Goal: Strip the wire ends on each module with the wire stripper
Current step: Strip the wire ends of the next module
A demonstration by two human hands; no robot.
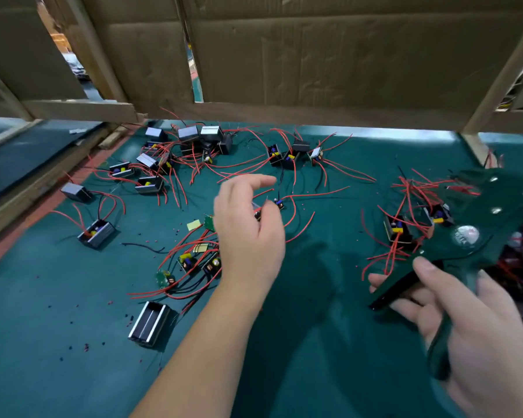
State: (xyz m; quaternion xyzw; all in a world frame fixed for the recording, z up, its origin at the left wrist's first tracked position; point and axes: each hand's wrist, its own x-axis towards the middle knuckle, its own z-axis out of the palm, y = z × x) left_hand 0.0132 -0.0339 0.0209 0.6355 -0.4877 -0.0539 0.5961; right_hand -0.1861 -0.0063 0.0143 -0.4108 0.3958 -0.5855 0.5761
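My right hand (465,324) grips the handles of a dark green wire stripper (477,236), whose head points up and to the right. My left hand (248,227) hovers over the middle of the green mat with fingers loosely curved above a small black module (279,203) with red wires. Whether the fingers touch that module is hidden by the hand. Several more modules with red and black wires lie beneath and left of that hand (191,262).
Many black modules with red wires lie at the back (194,140) and back centre (290,155). Two more sit at the right (397,229). An empty black casing (150,322) lies front left. Bits of stripped insulation dot the mat. A cardboard wall (314,55) closes the back.
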